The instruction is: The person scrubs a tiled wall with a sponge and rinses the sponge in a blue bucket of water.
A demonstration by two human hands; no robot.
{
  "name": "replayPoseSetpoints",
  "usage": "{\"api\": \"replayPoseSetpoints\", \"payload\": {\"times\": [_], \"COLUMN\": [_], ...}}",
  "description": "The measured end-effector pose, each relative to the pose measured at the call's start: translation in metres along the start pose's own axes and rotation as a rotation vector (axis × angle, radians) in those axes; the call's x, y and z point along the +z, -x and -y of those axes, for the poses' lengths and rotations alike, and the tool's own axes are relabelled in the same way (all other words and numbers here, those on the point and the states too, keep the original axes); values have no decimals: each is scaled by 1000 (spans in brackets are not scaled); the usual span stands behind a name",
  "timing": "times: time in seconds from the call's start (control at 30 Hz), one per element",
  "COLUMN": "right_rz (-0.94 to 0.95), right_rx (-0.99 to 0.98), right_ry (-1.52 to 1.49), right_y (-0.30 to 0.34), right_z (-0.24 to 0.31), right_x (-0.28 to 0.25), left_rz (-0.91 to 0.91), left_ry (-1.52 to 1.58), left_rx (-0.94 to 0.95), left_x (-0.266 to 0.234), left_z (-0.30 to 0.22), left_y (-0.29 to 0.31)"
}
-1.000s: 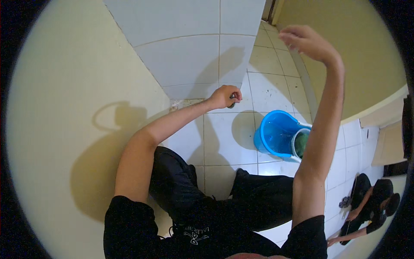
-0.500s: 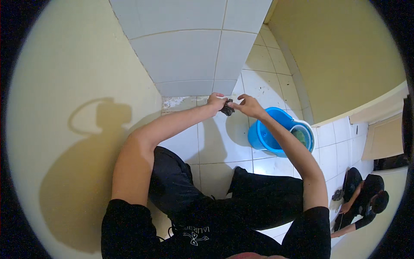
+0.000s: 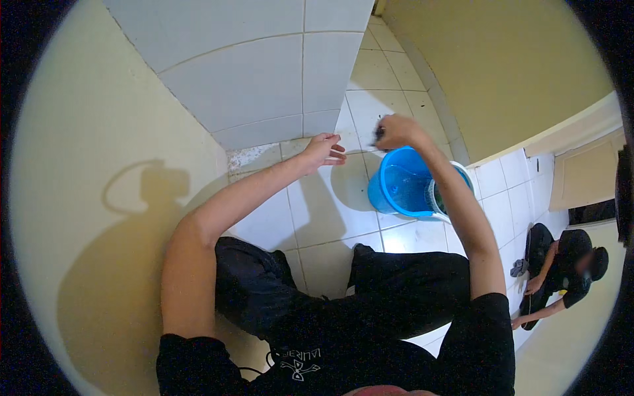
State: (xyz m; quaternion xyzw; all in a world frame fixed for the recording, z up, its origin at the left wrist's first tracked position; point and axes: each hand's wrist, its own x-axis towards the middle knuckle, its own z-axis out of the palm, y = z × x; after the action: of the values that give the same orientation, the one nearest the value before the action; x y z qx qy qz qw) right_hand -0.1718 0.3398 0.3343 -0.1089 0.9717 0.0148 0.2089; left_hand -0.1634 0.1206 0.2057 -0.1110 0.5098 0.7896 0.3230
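Note:
My left hand (image 3: 322, 152) is open over the floor near the tiled wall's foot, with its fingers apart and nothing in them. Above the far rim of a blue mop bucket (image 3: 375, 193), my right hand (image 3: 398, 132) is closed on a small dark wad (image 3: 379, 134), rough and crumpled, perhaps a scrubber or rag. Motion blurs the wad, and my fingers cover part of it. Inside the bucket's right side sits a white wringer basket (image 3: 436, 198) with something green in it, partly behind my right forearm.
White floor tiles (image 3: 330, 221) surround the bucket, with small dark specks farther back. A grey-white tiled wall (image 3: 251, 86) rises ahead and a yellowish wall (image 3: 86, 165) stands at my left. At the far right another person (image 3: 561, 277) bends low beside a grey cloth (image 3: 519, 267).
Both hands were together at the dark wad. My right hand has carried it right, toward the bucket; my left hand has let go and opened. The view has shifted slightly.

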Motion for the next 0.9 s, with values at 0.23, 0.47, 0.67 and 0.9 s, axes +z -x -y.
{"api": "replayPoseSetpoints", "payload": {"times": [0.23, 0.47, 0.67, 0.9], "right_rz": [342, 321, 241, 411], "right_rx": [195, 213, 46, 193], "right_ry": [387, 440, 406, 202], "right_y": [25, -4, 7, 5], "right_z": [-37, -97, -94, -114], "right_x": [15, 205, 250, 233], "left_rz": [143, 405, 449, 507], "left_ry": [-841, -1798, -1987, -2091], "left_rx": [-193, 108, -43, 43], "left_x": [-55, -85, -78, -75], "left_z": [19, 29, 22, 22], "left_y": [-29, -33, -8, -12]}}
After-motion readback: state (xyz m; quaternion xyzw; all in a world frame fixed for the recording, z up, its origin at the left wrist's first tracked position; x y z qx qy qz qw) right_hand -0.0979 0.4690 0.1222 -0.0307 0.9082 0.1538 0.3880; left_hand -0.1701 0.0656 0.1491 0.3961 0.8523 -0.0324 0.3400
